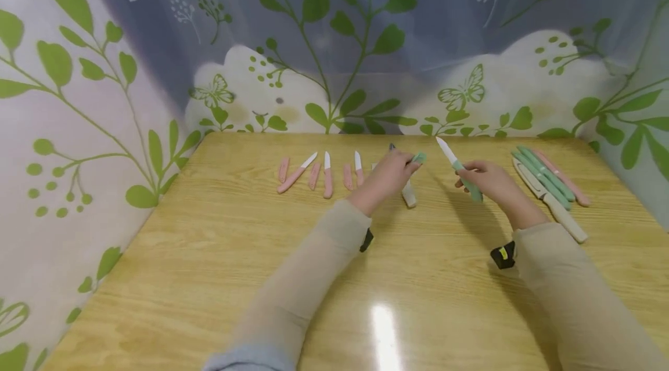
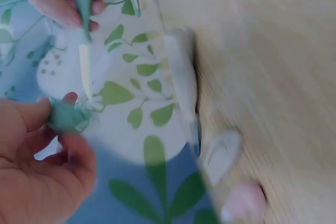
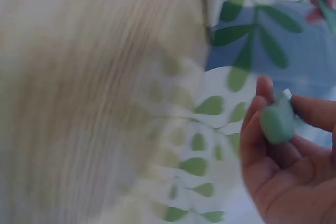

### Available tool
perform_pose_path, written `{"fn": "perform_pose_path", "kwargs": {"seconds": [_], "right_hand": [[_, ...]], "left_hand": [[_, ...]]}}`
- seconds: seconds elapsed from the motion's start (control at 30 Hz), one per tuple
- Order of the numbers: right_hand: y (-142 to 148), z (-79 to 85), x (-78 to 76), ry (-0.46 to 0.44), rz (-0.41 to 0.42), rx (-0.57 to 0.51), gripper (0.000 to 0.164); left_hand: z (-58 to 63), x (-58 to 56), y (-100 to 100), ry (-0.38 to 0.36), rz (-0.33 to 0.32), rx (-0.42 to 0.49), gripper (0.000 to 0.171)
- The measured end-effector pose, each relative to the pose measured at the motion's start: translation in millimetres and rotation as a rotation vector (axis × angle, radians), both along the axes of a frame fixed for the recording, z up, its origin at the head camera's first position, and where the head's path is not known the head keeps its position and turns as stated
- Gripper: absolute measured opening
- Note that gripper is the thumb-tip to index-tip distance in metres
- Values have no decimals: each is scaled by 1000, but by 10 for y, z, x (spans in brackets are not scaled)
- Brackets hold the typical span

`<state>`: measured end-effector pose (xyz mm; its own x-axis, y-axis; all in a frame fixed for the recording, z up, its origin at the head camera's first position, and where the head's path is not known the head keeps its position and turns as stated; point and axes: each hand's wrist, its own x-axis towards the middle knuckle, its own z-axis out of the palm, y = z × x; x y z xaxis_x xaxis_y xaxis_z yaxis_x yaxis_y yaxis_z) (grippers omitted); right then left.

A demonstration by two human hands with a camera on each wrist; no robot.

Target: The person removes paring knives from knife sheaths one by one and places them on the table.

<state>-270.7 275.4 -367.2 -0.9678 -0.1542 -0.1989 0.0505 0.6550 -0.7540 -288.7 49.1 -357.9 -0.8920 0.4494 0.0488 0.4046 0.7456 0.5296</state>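
Observation:
My right hand (image 1: 486, 179) grips the green handle of a small knife (image 1: 448, 153), its bare white blade tilted up toward the left. In the right wrist view the rounded green handle end (image 3: 278, 123) sits between fingers and thumb. My left hand (image 1: 387, 176) pinches a green blade cover (image 2: 68, 117) between thumb and fingertips, apart from the knife. The left wrist view shows the blade tip close to the cover. Below the left hand lies a white-handled knife (image 2: 181, 69), beside a white cover (image 2: 221, 156); the hand partly hides both in the head view.
Left on the wooden table (image 1: 209, 255) lie pink knives (image 1: 328, 176) with bare blades and pink covers (image 1: 315, 176) between them. At the right lies a group of green knives (image 1: 549, 176), a pink knife (image 1: 564, 179) and a larger white-handled knife (image 1: 564, 217). A leaf-patterned curtain (image 1: 355, 92) hangs behind.

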Motion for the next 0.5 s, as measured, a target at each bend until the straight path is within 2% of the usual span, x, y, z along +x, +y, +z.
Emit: {"fn": "perform_pose_path", "kwargs": {"seconds": [0.07, 0.1, 0.13, 0.17, 0.2, 0.27, 0.33, 0.4, 0.43, 0.5], "right_hand": [[-1, -60, -151, -43, -24, -45, 54], [-3, -91, -216, -66, -35, -65, 54], [-2, -123, -275, -87, -46, -82, 55], [1, -155, -325, -110, -57, -92, 55], [4, -183, -367, -128, -63, -97, 55], [-1, -226, -432, -150, -70, -104, 55], [-11, -250, -480, -143, -59, -67, 54], [-22, -265, -516, -134, -50, -25, 51], [-29, -271, -534, -127, -45, -4, 50], [-44, -279, -570, -120, -36, 45, 48]], "left_hand": [[-27, -170, 124, -88, 54, 69, 31], [-33, -219, 190, -116, 93, 70, 30], [-92, -324, 256, -142, 113, 73, 30], [-134, -379, 330, -152, 160, 46, 28], [-262, -512, 404, -133, 177, 35, 29], [-412, -691, 540, -149, 225, -18, 30], [-499, -805, 610, -157, 249, -42, 28], [-496, -815, 646, -171, 304, -31, 17], [-406, -736, 645, -199, 339, -34, 13], [-300, -611, 621, -193, 384, -19, 11]]}}
